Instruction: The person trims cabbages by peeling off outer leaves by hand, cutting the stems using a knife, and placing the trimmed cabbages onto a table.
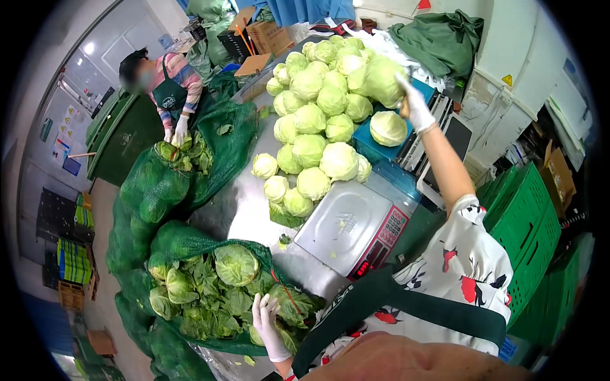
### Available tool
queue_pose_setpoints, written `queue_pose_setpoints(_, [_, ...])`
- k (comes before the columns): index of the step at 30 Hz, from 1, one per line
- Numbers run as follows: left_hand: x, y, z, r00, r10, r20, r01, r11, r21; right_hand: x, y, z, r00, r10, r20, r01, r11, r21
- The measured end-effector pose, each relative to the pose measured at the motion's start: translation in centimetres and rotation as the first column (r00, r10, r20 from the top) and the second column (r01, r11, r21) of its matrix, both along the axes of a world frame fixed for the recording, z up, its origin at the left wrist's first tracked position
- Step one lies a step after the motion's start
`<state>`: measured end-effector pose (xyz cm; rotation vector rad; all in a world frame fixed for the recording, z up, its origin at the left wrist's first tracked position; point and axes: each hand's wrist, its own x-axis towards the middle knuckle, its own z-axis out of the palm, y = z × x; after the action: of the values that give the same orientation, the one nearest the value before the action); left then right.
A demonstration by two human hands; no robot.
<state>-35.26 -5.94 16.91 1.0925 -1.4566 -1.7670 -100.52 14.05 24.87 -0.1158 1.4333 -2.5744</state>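
Note:
My right hand [417, 109], in a white glove, reaches to the far side of the pile. Its fingers lie against a large, slightly blurred green cabbage [383, 82]. A short brown, wooden-looking piece [405, 108] shows at the palm; its other end is hidden. Just below, a paler cabbage [388, 129] sits on a blue surface. My left hand [269, 325], also gloved, has its fingers apart over the open green mesh sack [190, 244], close to a leafy cabbage [293, 305]. Loose outer leaves [213, 298] and a whole cabbage [236, 265] lie in that sack.
Many trimmed cabbages [311, 119] are heaped on the metal table [222, 209]. A weighing scale [346, 225] with a red display stands before me. At left, a co-worker [175, 89] handles leaves at another mesh sack [149, 184]. Green crates [524, 235] are stacked at right.

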Motion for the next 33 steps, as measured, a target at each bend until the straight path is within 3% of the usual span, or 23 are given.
queue_pose_setpoints(2, [-2.0,-0.2,0.3,0.997,-0.015,0.081,0.017,1.000,-0.014,-3.4,1.0,1.7,0.976,-0.214,0.027,0.214,0.977,0.011])
queue_pose_setpoints(5, [-4.3,-0.9,-0.3,0.993,-0.064,0.097,0.064,0.998,0.006,-12.0,3.4,-0.4,0.957,-0.289,0.031,0.276,0.937,0.212])
queue_pose_setpoints(8, [-7.0,-1.3,0.0,0.986,-0.108,0.131,0.103,0.994,0.046,-18.6,3.9,-3.6,0.908,-0.408,0.098,0.373,0.892,0.255])
queue_pose_setpoints(11, [-9.0,-1.9,0.1,0.971,-0.158,0.179,0.153,0.987,0.046,-23.8,3.8,-6.6,0.897,-0.399,0.192,0.350,0.904,0.246])
queue_pose_setpoints(14, [-10.1,-2.4,0.0,0.964,-0.173,0.202,0.163,0.984,0.067,-27.0,1.2,-8.7,0.916,-0.363,0.168,0.332,0.925,0.186])
queue_pose_setpoints(18, [-10.5,-2.6,-0.4,0.933,-0.176,0.314,0.181,0.983,0.014,-26.3,0.6,-7.3,0.939,-0.306,0.160,0.158,0.793,0.588])
queue_pose_setpoints(22, [-10.5,-2.2,-0.9,0.892,-0.173,0.418,0.214,0.976,-0.051,-28.0,0.0,-8.1,0.962,-0.233,0.143,0.065,0.702,0.709])
queue_pose_setpoints(26, [-10.5,-1.5,-0.9,0.838,-0.190,0.511,0.298,0.945,-0.138,-26.7,0.1,-7.8,0.961,-0.249,0.124,0.078,0.668,0.740])
queue_pose_setpoints(27, [-10.3,-1.3,-0.8,0.832,-0.188,0.521,0.309,0.938,-0.156,-24.8,-0.1,-6.7,0.971,-0.218,0.101,0.088,0.715,0.693])
queue_pose_setpoints(30, [-8.9,-0.9,-0.8,0.847,-0.143,0.511,0.268,0.946,-0.180,-24.5,0.3,-6.1,0.942,-0.335,-0.025,0.245,0.633,0.734])
queue_pose_setpoints(33, [-6.4,-0.7,-0.4,0.848,-0.050,0.528,0.216,0.942,-0.257,-25.1,1.6,-5.4,0.969,-0.223,-0.105,0.234,0.702,0.673])
